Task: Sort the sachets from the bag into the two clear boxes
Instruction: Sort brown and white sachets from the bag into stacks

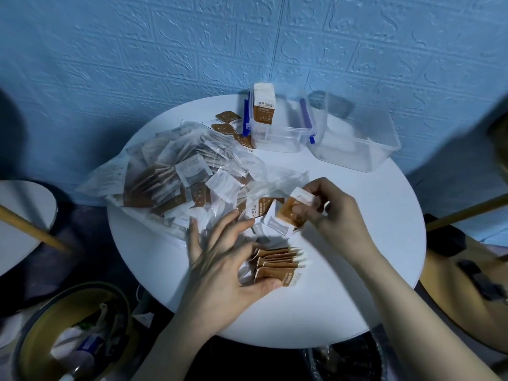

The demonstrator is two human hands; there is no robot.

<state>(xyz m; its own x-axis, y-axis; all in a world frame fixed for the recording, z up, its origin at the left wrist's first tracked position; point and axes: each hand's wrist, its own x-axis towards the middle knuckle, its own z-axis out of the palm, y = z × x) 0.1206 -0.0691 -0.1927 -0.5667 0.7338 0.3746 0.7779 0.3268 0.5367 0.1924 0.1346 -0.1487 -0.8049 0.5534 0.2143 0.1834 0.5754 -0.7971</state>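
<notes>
— Blue wall behind, round white table (343, 284) below: a stack of brown sachets (277, 264) is gripped by the left hand (225, 259), presumably for boxing together.

— One sachet (295, 209) is pinched by the right hand (330, 207); bag (170, 171) beyond the left hand, boxes (354, 144) farther back.

A round white desk (343, 298) stands against a blue textured wall. On its left side lies a clear plastic bag (170, 171) stuffed with brown-and-white sachets. At the far edge sit two clear boxes: the left box (277, 133), blue-latched, holds upright sachets; the right box (357, 144) stands just beside it. Loose sachets (228, 127) lie near the left box.
</notes>
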